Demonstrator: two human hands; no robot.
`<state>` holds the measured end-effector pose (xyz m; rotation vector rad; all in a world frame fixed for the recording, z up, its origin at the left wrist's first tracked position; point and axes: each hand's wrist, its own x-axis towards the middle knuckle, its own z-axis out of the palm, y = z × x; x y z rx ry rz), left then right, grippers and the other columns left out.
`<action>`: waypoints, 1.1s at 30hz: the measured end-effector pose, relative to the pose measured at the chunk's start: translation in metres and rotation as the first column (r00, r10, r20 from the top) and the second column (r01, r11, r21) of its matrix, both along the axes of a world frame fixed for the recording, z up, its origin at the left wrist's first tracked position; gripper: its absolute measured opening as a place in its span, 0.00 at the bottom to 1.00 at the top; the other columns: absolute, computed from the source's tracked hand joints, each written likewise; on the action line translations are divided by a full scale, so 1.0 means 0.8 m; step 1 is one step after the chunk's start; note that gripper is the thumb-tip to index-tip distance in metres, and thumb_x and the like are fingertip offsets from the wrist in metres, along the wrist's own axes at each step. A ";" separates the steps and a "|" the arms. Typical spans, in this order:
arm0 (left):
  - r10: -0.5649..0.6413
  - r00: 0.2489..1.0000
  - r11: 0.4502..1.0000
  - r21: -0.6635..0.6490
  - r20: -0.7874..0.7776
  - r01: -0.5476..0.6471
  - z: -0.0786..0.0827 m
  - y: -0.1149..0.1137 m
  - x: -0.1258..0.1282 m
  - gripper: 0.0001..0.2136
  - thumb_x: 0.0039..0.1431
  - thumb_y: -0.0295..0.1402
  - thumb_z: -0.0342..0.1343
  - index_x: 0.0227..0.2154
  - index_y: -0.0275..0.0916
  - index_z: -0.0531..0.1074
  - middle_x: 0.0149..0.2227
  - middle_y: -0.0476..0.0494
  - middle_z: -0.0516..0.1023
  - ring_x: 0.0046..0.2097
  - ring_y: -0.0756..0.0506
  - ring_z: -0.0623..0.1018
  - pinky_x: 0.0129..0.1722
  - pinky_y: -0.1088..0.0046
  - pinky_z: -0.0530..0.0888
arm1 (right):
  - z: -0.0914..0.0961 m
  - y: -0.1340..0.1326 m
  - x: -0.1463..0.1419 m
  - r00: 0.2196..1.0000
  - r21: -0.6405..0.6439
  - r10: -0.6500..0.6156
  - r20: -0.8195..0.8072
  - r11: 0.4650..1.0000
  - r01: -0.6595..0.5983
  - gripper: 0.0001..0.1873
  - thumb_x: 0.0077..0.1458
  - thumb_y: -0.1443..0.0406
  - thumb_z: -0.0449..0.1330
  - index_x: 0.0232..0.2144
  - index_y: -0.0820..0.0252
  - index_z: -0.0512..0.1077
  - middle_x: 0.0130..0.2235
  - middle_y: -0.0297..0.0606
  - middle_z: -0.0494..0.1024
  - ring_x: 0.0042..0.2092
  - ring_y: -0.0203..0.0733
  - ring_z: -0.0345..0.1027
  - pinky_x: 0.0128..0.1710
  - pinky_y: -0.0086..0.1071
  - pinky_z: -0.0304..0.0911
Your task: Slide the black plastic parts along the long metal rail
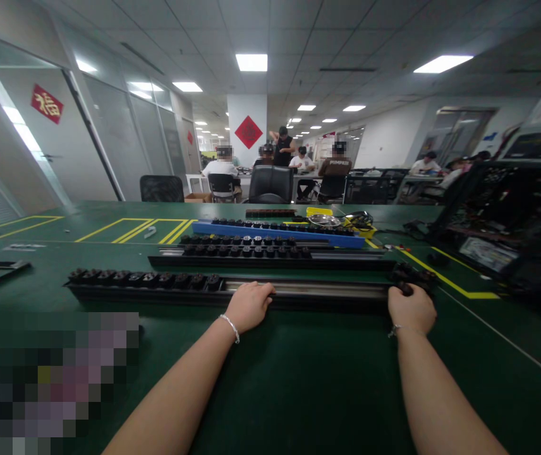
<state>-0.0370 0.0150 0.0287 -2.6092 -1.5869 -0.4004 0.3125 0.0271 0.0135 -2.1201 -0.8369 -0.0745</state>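
A long black rail (157,297) lies across the table in front of me, with several round black socket modules (150,279) fitted along its left half. The right half is a bare metallic channel (327,289). My left hand (250,306) is closed over the near edge of the rail at its middle, just right of the last module. At the rail's right end, my right hand (413,309) is closed on a small black piece (405,289), whose exact kind is partly hidden by the fingers. More dark modules (415,273) sit clustered just beyond that hand.
Behind lie another black rail (232,260) with modules and a blue rail (275,233). A metal dish (324,220) and a yellow tray (318,212) stand farther back. An open black equipment case (483,221) is at right. A pixelated object (71,379) lies front left. People sit beyond.
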 end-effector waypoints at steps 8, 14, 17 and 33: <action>-0.027 1.000 1.000 0.006 0.015 0.027 -0.003 0.003 -0.001 0.09 0.60 0.31 0.49 0.42 0.43 0.69 0.37 0.46 0.78 0.41 0.44 0.74 0.40 0.67 0.67 | -0.002 0.005 0.013 0.998 -0.013 -0.002 -0.056 1.000 0.001 0.23 0.46 0.58 0.53 0.44 0.62 0.72 0.41 0.47 0.73 0.43 0.53 0.66 0.46 0.45 0.62; -0.021 1.000 1.000 0.001 0.013 0.021 -0.003 0.002 -0.001 0.09 0.60 0.31 0.48 0.42 0.43 0.69 0.37 0.46 0.78 0.41 0.45 0.74 0.40 0.68 0.67 | -0.001 0.006 0.017 0.992 -0.005 0.003 -0.127 1.000 -0.003 0.24 0.43 0.57 0.55 0.43 0.61 0.71 0.41 0.46 0.73 0.44 0.52 0.65 0.48 0.44 0.61; -0.019 1.000 1.000 0.017 0.009 0.018 -0.001 0.001 -0.001 0.09 0.60 0.31 0.48 0.42 0.43 0.69 0.36 0.46 0.77 0.40 0.44 0.74 0.40 0.67 0.68 | -0.005 0.007 0.020 0.992 0.027 0.012 -0.123 1.000 -0.009 0.23 0.43 0.58 0.56 0.43 0.61 0.71 0.41 0.45 0.72 0.44 0.51 0.65 0.49 0.44 0.61; -0.005 1.000 1.000 0.022 -0.014 0.005 -0.003 0.003 -0.001 0.09 0.60 0.31 0.49 0.42 0.43 0.69 0.35 0.45 0.77 0.40 0.44 0.74 0.40 0.67 0.68 | -0.013 0.015 0.046 0.972 0.073 -0.059 -0.227 0.994 0.077 0.26 0.41 0.60 0.57 0.45 0.61 0.72 0.45 0.44 0.73 0.42 0.47 0.65 0.49 0.37 0.59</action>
